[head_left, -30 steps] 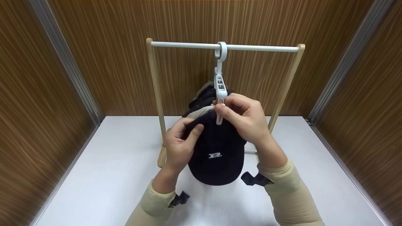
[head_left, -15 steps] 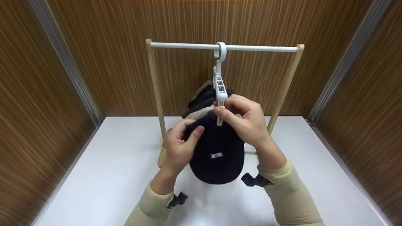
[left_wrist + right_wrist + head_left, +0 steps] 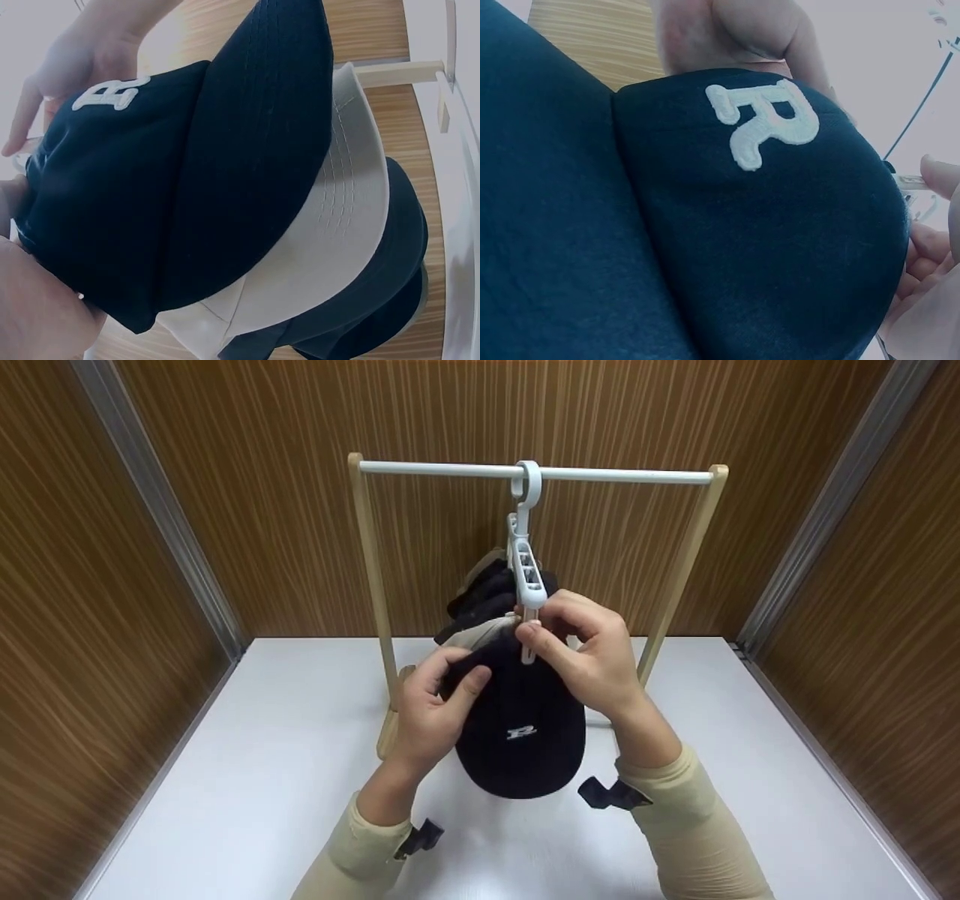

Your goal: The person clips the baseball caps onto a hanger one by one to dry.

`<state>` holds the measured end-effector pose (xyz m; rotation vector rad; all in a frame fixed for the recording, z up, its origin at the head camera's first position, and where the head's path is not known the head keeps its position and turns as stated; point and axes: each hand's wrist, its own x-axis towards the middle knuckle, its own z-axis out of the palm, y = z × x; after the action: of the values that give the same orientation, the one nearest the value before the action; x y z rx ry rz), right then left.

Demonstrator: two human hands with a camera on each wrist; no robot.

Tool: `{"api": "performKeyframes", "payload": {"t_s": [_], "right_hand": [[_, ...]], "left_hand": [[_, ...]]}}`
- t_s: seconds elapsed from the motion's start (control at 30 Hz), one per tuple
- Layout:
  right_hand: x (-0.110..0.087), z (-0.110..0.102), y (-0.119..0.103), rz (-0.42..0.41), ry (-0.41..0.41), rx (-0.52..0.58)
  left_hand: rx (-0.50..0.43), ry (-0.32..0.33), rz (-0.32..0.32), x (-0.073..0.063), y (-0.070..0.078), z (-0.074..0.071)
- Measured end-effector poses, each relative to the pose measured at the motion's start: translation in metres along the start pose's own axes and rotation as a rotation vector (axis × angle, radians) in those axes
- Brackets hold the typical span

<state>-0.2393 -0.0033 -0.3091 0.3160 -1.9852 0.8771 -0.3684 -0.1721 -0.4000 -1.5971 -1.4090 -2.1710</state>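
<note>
A navy baseball cap (image 3: pixel 521 765) with a white letter R (image 3: pixel 769 116) hangs at the near end of a white hanger (image 3: pixel 528 570), brim down. My left hand (image 3: pixel 431 712) grips the cap's left edge, thumb on the outer face and fingers behind it. At the cap's top, my right hand (image 3: pixel 592 649) pinches a pale clip (image 3: pixel 529 651) below the hanger's front end. The clip's front prong lies over the navy fabric. Behind it hang a beige cap (image 3: pixel 352 195) and several dark caps (image 3: pixel 480 604). The clip's rear prong is hidden.
The hanger hooks over the white rail (image 3: pixel 630 475) of a small rack with wooden legs (image 3: pixel 371 585). The rack stands on a white tabletop (image 3: pixel 262 810). Wood-grain panels (image 3: pixel 225 450) enclose the back and sides.
The hanger's front end has dipped slightly, and the clip with my right fingers has moved a little down and right. My left hand and the navy cap have shifted slightly right.
</note>
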Motion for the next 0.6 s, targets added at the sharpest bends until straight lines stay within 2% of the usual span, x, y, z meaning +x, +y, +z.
{"api": "performKeyframes", "payload": {"t_s": [0.33,0.6], "right_hand": [[-0.006,0.001,0.003,-0.056,0.031,-0.018],[-0.014,0.003,0.006,-0.096,0.054,-0.033]], "left_hand": [[0.078,-0.046,-0.033,-0.004,-0.001,-0.005],[0.106,-0.079,-0.048,-0.007,-0.001,-0.009]]}}
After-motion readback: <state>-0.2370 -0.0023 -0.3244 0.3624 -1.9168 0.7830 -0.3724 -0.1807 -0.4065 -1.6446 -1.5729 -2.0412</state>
